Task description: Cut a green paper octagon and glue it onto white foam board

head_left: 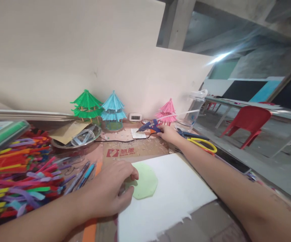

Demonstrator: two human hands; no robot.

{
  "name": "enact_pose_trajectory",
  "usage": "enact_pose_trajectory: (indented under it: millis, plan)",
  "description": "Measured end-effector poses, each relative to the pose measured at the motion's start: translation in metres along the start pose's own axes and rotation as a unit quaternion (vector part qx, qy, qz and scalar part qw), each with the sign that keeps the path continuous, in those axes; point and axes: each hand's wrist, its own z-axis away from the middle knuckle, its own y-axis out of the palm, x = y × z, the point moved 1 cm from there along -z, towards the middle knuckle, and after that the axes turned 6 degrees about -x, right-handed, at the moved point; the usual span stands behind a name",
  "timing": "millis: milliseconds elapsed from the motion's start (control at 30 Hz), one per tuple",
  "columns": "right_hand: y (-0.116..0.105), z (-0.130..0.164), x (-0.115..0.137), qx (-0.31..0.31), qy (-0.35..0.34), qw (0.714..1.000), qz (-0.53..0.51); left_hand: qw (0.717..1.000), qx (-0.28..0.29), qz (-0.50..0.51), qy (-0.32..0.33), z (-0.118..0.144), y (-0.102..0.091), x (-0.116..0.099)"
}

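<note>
My right hand [168, 133] reaches to the back of the table, its fingers around the handle of a blue hot glue gun [149, 126]. A white glue stick juts from the gun's rear, and its nozzle points left over a small white pad [138, 133]. Close to me, my left hand [116, 188] hovers at or rests on the edge of a pale green, many-sided piece [147, 181]. Its thumb and curled fingers are apart, with nothing visible between them. The green piece lies on a white sheet [175, 188] with a ragged near edge.
Green [86, 106], blue [113, 111] and pink [168, 111] pavilion models stand along the wall. Colourful pipe cleaners [22, 178] are heaped left, beside pens [85, 176] and a metal dish [95, 137]. Yellow-handled scissors [203, 144], a phone [232, 160] and a clear bottle [196, 107] are right.
</note>
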Motion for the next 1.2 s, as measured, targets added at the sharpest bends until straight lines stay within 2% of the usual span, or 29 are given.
enact_pose_trajectory:
  millis: [233,400,533,667,800,900,1000,1100,1200]
  plan:
    - [-0.006,0.004,-0.001,0.006,-0.005,1.0,0.005,1.0,-0.001,0.0,-0.015,0.0,0.0,0.001]
    - [-0.017,0.013,0.004,-0.003,-0.014,1.0,0.023,0.992,-0.01,0.032,-0.12,-0.001,0.003,0.009]
    - [-0.032,0.034,0.013,-0.021,-0.039,0.998,0.049,0.981,-0.024,0.058,-0.183,-0.004,0.005,0.015]
    - [-0.047,0.059,0.026,-0.04,-0.08,0.994,0.07,0.98,-0.028,0.064,-0.184,-0.004,0.004,0.015]
    - [-0.066,0.072,0.028,-0.029,-0.086,0.993,0.081,0.986,-0.05,0.043,-0.151,-0.004,0.003,0.013]
    - [-0.083,0.075,0.018,-0.003,-0.063,0.993,0.097,0.987,-0.077,0.021,-0.137,-0.005,0.003,0.014]
    - [-0.096,0.078,0.005,0.058,-0.044,0.99,0.118,0.986,-0.085,0.009,-0.141,-0.007,0.003,0.015]
    - [-0.098,0.083,-0.004,0.12,-0.042,0.982,0.14,0.987,-0.089,-0.01,-0.132,-0.008,0.002,0.015]
    - [-0.092,0.087,-0.006,0.153,-0.051,0.974,0.156,0.989,-0.093,-0.023,-0.116,-0.01,0.001,0.014]
